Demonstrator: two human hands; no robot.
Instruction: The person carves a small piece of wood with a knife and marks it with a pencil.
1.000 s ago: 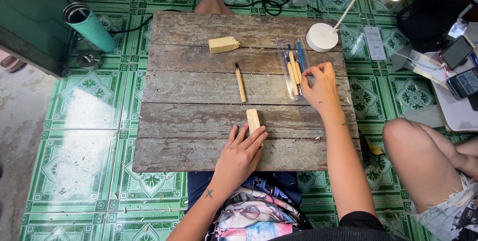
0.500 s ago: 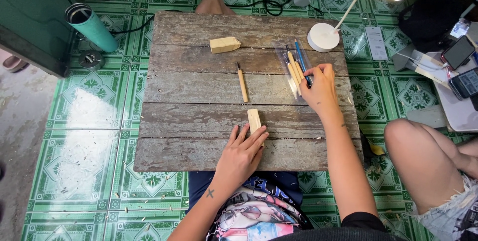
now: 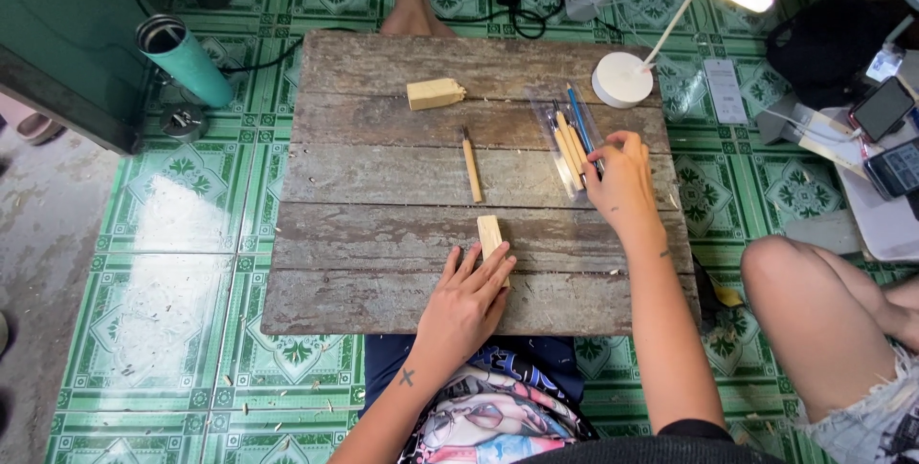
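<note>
Wood block (image 3: 489, 231), small and pale, lies near the bench's (image 3: 383, 301) front edge, and the left hand (image 3: 466, 299) rests flat on its near end, fingers spread, not clenched. Over by the right edge, the right hand (image 3: 622, 177) pinches at the clear pouch of carving tools (image 3: 571, 138), grip closed on it. One loose tool (image 3: 471, 165) lies mid-bench. Risk: sharp tips could nick fingers if the pouch gets tugged blind, or tools could spill off that edge.

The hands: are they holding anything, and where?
The left hand lies flat on the near end of a small wood block, pressing rather than gripping. The right hand touches the clear bag of carving tools at its near edge; a real grip cannot be told.
</note>
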